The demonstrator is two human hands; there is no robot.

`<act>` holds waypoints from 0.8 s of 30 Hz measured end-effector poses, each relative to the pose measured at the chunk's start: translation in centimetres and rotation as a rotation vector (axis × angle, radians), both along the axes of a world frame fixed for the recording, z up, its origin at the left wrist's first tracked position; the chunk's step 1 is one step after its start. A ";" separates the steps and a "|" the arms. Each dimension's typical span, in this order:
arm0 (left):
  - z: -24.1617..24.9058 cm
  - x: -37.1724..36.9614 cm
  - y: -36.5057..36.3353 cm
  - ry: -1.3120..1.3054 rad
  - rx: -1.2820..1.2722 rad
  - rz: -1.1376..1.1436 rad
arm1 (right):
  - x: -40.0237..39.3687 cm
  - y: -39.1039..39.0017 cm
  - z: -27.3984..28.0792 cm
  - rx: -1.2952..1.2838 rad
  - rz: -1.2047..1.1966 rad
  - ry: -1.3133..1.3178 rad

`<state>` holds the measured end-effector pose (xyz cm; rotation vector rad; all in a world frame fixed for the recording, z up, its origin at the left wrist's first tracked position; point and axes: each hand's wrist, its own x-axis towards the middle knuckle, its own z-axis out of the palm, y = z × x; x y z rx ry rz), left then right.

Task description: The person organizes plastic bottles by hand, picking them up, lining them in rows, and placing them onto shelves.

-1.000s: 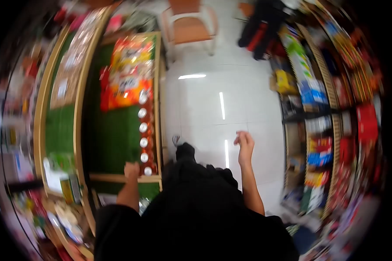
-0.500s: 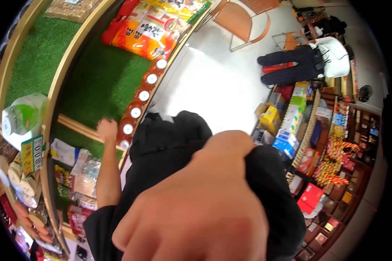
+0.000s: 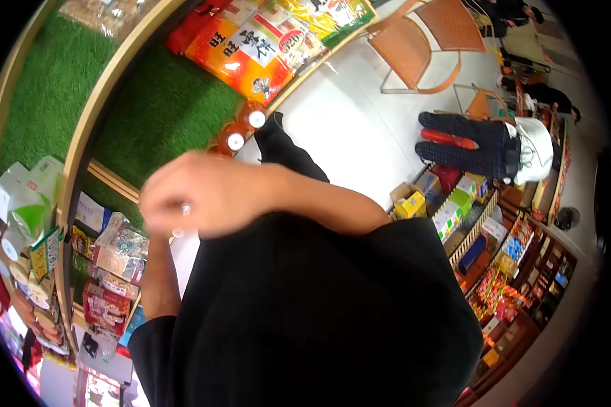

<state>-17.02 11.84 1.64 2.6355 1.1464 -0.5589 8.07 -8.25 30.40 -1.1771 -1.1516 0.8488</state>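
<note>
My right hand (image 3: 200, 197) reaches across to the shelf, blurred, with its fingers curled. What it holds, if anything, cannot be made out. Behind it, my left hand is hidden; only my left forearm (image 3: 160, 281) shows. Jars with white lids (image 3: 235, 141) stand in a row along the shelf's edge, partly covered by my right hand. A large orange-and-red snack bag (image 3: 241, 51) lies on green artificial turf (image 3: 159, 112) above the hands.
Packaged snacks (image 3: 119, 254) lie on the shelf's lower left, near a green-and-white container (image 3: 30, 200). Brown chairs (image 3: 404, 54) stand on the pale floor. A person in dark trousers (image 3: 468, 146) is at the right, near boxed goods (image 3: 455, 210).
My right hand has moved from close before the camera to the shelf, now covering my left hand. The view has shifted, bringing the chairs and person further right.
</note>
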 end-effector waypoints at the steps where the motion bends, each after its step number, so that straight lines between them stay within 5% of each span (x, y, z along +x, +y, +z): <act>1: 0.1 0.0 0.2 -0.004 0.019 -0.018 | 2.1 -1.5 -2.8 -0.307 0.030 0.224; 6: 1.9 -2.3 1.6 -0.068 0.051 0.479 | 10.1 -14.5 -29.1 -0.664 -0.672 0.163; 7: 1.8 -3.0 2.2 -0.018 0.042 0.610 | 12.3 -18.3 -32.0 -0.895 -0.662 0.155; 8: 1.6 -3.5 2.0 0.015 0.146 0.662 | 13.1 -23.7 -37.1 -0.951 -0.775 0.501; 9: 0.4 -5.4 2.7 -0.043 0.079 0.844 | 13.4 -28.2 -39.7 -1.059 -0.886 0.501; 10: -0.2 -7.2 3.7 0.015 0.026 0.910 | 13.9 -32.2 -39.9 -1.079 -1.061 0.819; 13: 1.5 -7.7 3.2 0.082 0.025 0.971 | 13.8 -40.5 -43.3 -1.313 -1.440 1.166; 17: 5.1 -8.1 0.2 -0.142 0.129 1.107 | 18.2 -39.2 -41.4 -1.340 -1.227 0.976; 24: 9.5 2.3 -9.6 -0.353 0.169 0.805 | 32.2 -26.2 -44.2 -0.593 -1.400 1.330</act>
